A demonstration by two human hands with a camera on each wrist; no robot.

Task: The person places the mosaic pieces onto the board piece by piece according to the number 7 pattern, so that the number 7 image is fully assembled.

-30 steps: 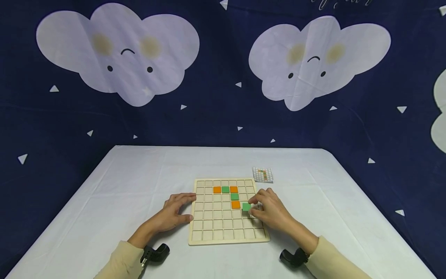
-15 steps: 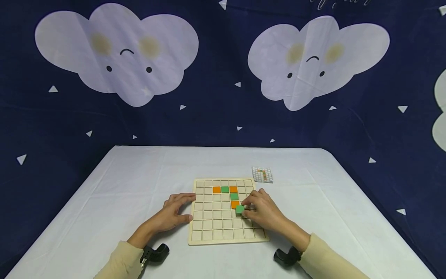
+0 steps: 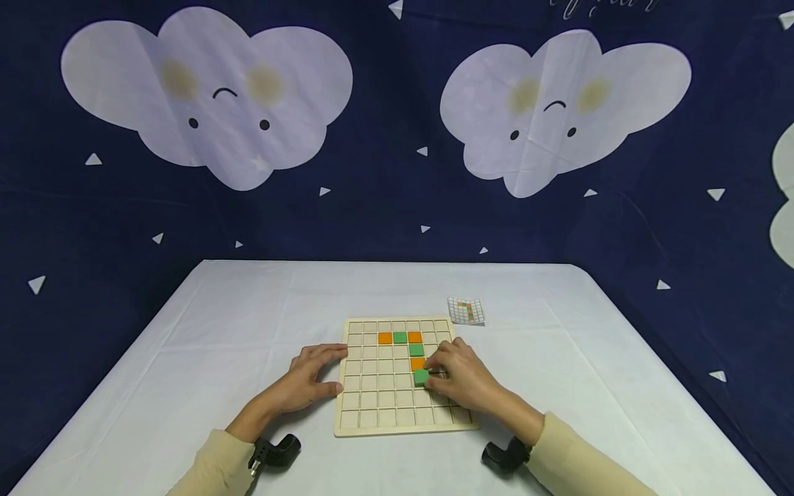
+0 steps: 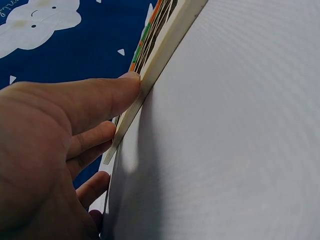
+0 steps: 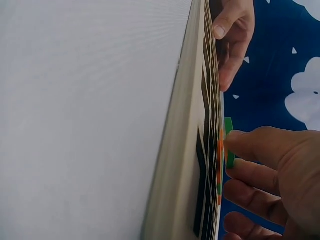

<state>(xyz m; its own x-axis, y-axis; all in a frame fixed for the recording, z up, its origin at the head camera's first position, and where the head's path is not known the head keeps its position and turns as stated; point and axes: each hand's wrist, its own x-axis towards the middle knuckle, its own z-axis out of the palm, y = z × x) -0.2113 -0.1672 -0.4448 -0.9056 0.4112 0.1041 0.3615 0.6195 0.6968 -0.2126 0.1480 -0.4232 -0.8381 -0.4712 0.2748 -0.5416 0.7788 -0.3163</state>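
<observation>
A wooden grid board (image 3: 378, 406) lies on the white table. Orange and green tiles (image 3: 400, 337) fill part of its top row and run down one column. My right hand (image 3: 462, 379) pinches a green tile (image 3: 421, 376) just below the orange tile (image 3: 418, 362) of that column; the right wrist view shows the green tile (image 5: 229, 141) on edge at my fingertips (image 5: 235, 142), over the board (image 5: 187, 150). My left hand (image 3: 310, 379) rests at the board's left edge, its thumb (image 4: 107, 95) pressed against the rim (image 4: 150, 75) with the fingers lying straight.
A small pattern card (image 3: 466, 311) lies on the table beyond the board's far right corner. The white tablecloth (image 3: 217, 331) stretches around the board. A dark blue backdrop with cloud faces (image 3: 205, 89) hangs behind the table.
My right hand has carried the green tile leftward and down, from right of the orange tile to the cell just below it. The left hand has stayed put.
</observation>
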